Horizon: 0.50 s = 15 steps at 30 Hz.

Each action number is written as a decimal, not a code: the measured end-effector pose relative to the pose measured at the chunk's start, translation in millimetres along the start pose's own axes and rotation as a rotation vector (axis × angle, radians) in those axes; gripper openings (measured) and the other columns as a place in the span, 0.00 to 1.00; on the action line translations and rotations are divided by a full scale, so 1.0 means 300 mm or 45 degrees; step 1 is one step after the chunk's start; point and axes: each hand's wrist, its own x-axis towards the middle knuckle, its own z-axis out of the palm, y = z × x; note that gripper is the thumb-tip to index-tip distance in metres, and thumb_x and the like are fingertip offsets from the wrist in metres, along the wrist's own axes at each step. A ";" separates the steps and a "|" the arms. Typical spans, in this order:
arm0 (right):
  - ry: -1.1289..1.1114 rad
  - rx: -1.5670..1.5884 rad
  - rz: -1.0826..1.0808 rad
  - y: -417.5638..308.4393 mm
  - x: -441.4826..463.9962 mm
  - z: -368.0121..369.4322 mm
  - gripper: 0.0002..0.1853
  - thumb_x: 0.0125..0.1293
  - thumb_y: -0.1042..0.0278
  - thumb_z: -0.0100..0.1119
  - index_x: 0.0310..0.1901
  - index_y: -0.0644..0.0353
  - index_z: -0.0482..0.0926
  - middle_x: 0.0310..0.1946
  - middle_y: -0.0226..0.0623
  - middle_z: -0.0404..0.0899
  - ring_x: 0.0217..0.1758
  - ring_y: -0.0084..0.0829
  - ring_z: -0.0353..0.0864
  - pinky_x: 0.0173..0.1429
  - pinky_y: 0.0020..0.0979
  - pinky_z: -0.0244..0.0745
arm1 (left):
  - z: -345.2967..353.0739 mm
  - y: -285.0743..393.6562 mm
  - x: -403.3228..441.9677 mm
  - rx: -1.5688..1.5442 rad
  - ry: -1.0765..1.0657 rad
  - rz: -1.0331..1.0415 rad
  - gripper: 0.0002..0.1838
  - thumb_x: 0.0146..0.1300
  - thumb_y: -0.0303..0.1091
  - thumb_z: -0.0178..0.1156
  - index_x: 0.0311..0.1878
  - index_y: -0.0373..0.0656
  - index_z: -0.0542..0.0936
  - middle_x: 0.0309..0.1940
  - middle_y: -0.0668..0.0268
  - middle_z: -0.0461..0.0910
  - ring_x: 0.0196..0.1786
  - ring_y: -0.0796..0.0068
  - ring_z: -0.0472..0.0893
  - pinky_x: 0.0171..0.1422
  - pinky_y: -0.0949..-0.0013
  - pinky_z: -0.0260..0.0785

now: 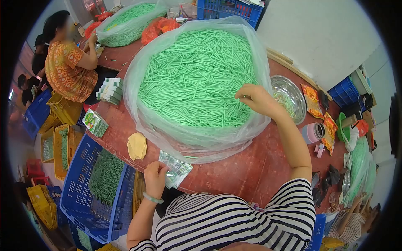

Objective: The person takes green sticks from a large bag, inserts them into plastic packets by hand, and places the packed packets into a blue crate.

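Observation:
A clear plastic sack heaped with thin light-green sticks stands open on the table in front of me. My right hand is over the sack's right side, its thumb and fingertips pinched together close to the sticks. Whatever lies between those fingertips is too small to make out. Down at the table's near edge, my left hand grips a silvery printed packet by its left side. A folded yellow cloth lies just beyond that hand.
Stacked printed packets and banded bundles line the left table edge. A metal bowl, orange packets and a pink jar stand at right. Below left is a blue crate. Another person sits far left.

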 end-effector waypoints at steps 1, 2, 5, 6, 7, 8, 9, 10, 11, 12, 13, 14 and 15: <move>-0.006 0.006 0.004 -0.004 -0.003 0.003 0.06 0.59 0.77 0.60 0.38 0.62 0.81 0.33 0.40 0.79 0.38 0.42 0.79 0.43 0.37 0.74 | 0.005 0.000 0.000 -0.003 0.026 0.006 0.09 0.52 0.28 0.69 0.32 0.37 0.77 0.26 0.58 0.77 0.33 0.58 0.76 0.42 0.59 0.66; -0.012 0.014 0.007 -0.009 -0.002 0.009 0.06 0.59 0.77 0.60 0.38 0.62 0.81 0.33 0.40 0.78 0.39 0.42 0.79 0.42 0.37 0.74 | 0.010 -0.001 0.000 -0.004 0.054 0.011 0.10 0.52 0.29 0.69 0.33 0.37 0.78 0.28 0.57 0.77 0.35 0.57 0.76 0.43 0.59 0.66; -0.041 0.036 -0.046 -0.040 0.016 0.055 0.07 0.58 0.77 0.61 0.39 0.61 0.81 0.35 0.40 0.78 0.40 0.43 0.79 0.44 0.39 0.75 | 0.001 0.024 0.000 0.082 0.050 0.058 0.12 0.52 0.29 0.69 0.36 0.37 0.78 0.32 0.57 0.78 0.39 0.57 0.77 0.45 0.60 0.68; -0.054 0.029 -0.095 -0.054 0.026 0.078 0.08 0.58 0.77 0.61 0.40 0.62 0.81 0.36 0.41 0.78 0.41 0.44 0.79 0.45 0.40 0.75 | -0.003 0.035 0.002 0.126 0.034 0.078 0.12 0.52 0.29 0.69 0.38 0.37 0.78 0.34 0.57 0.79 0.40 0.57 0.78 0.46 0.61 0.69; -0.068 0.022 -0.145 -0.068 0.037 0.104 0.09 0.57 0.77 0.61 0.40 0.62 0.80 0.36 0.41 0.78 0.41 0.45 0.79 0.46 0.41 0.75 | -0.004 0.041 0.003 0.160 0.017 0.083 0.13 0.52 0.29 0.70 0.38 0.37 0.77 0.34 0.57 0.79 0.41 0.57 0.78 0.47 0.61 0.68; -0.085 0.016 -0.198 -0.078 0.047 0.126 0.09 0.57 0.78 0.61 0.41 0.63 0.80 0.37 0.42 0.77 0.42 0.45 0.79 0.47 0.41 0.75 | -0.005 0.046 0.000 0.194 0.001 0.084 0.14 0.51 0.29 0.70 0.39 0.37 0.77 0.35 0.57 0.79 0.42 0.57 0.77 0.47 0.61 0.68; -0.110 -0.023 -0.206 -0.084 0.056 0.145 0.10 0.56 0.78 0.61 0.41 0.64 0.79 0.37 0.43 0.77 0.42 0.47 0.79 0.47 0.42 0.75 | -0.006 0.050 -0.004 0.228 -0.014 0.083 0.14 0.51 0.30 0.70 0.39 0.37 0.77 0.36 0.57 0.79 0.42 0.56 0.77 0.48 0.60 0.68; -0.135 -0.060 -0.216 -0.091 0.066 0.164 0.11 0.55 0.78 0.60 0.42 0.65 0.78 0.37 0.44 0.76 0.43 0.48 0.79 0.48 0.43 0.75 | -0.001 0.047 -0.007 0.196 -0.005 0.070 0.15 0.51 0.30 0.71 0.39 0.37 0.77 0.35 0.57 0.79 0.42 0.56 0.77 0.48 0.60 0.68; -0.160 -0.097 -0.228 -0.097 0.075 0.180 0.12 0.55 0.79 0.60 0.42 0.66 0.77 0.38 0.45 0.76 0.43 0.49 0.79 0.49 0.44 0.75 | 0.008 0.037 -0.007 0.164 0.006 0.056 0.15 0.50 0.30 0.71 0.39 0.38 0.77 0.34 0.57 0.79 0.41 0.56 0.78 0.47 0.60 0.68; -0.182 -0.106 -0.216 -0.100 0.081 0.190 0.12 0.54 0.80 0.60 0.42 0.66 0.76 0.37 0.46 0.76 0.44 0.49 0.79 0.48 0.44 0.75 | 0.012 0.030 -0.009 0.131 0.019 0.042 0.15 0.50 0.30 0.71 0.38 0.38 0.77 0.33 0.57 0.79 0.40 0.56 0.78 0.47 0.59 0.69; -0.205 -0.118 -0.204 -0.101 0.086 0.197 0.12 0.54 0.80 0.59 0.41 0.67 0.75 0.37 0.47 0.76 0.44 0.50 0.79 0.48 0.44 0.75 | 0.012 0.030 -0.012 0.116 0.028 0.013 0.14 0.50 0.30 0.71 0.38 0.37 0.78 0.33 0.57 0.79 0.39 0.57 0.78 0.46 0.60 0.69; -0.228 -0.132 -0.191 -0.102 0.092 0.202 0.12 0.53 0.81 0.58 0.40 0.68 0.74 0.37 0.48 0.75 0.44 0.51 0.78 0.48 0.45 0.75 | 0.013 0.031 -0.014 0.100 0.036 -0.015 0.13 0.50 0.29 0.71 0.37 0.37 0.78 0.32 0.57 0.79 0.39 0.57 0.78 0.45 0.60 0.69; -0.237 -0.166 -0.183 -0.105 0.096 0.207 0.11 0.53 0.82 0.58 0.40 0.68 0.73 0.37 0.49 0.75 0.45 0.51 0.78 0.48 0.45 0.75 | 0.012 0.031 -0.016 0.082 0.042 -0.041 0.12 0.50 0.29 0.71 0.36 0.37 0.78 0.31 0.57 0.79 0.38 0.58 0.79 0.45 0.61 0.69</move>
